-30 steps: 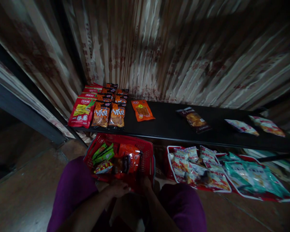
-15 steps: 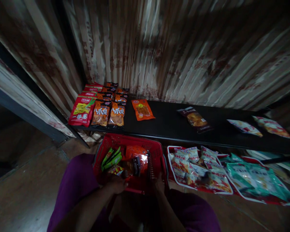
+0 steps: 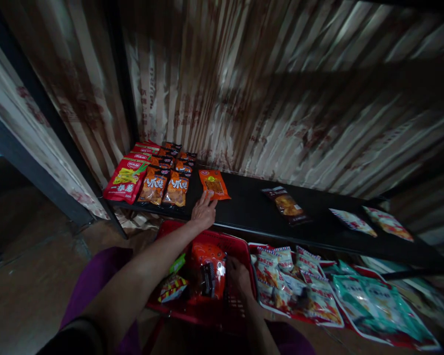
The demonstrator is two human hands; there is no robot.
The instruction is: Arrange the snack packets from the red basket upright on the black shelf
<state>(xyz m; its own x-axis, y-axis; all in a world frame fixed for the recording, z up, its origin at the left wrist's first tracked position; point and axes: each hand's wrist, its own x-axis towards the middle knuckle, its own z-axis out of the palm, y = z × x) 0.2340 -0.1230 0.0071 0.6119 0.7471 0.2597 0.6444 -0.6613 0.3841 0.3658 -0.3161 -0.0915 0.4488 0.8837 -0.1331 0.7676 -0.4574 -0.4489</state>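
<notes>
My left hand (image 3: pixel 204 212) reaches over the front edge of the black shelf (image 3: pixel 240 202), its fingers spread and touching the lower edge of an orange snack bag (image 3: pixel 214 184) that lies flat. Inside the right part of the red basket (image 3: pixel 170 228), my right hand (image 3: pixel 239 274) is beside a large orange bag (image 3: pixel 219 261); its fingers are dark and partly hidden. The basket also holds a green packet (image 3: pixel 177 264), a yellow and red packet (image 3: pixel 173 287) and a dark packet (image 3: pixel 207 278).
Red bags (image 3: pixel 124 180) and orange-brown packets (image 3: pixel 176 189) stand in rows at the shelf's left end. A brown packet (image 3: pixel 288 205) and two white-red packets (image 3: pixel 353 222) lie further right. Baskets of white packets (image 3: pixel 270 266) and teal bags (image 3: pixel 381 301) sit below the shelf.
My left hand has left the basket's near rim and moved up to the orange bag on the shelf. My right hand has shifted further into the basket. The view has shifted slightly.
</notes>
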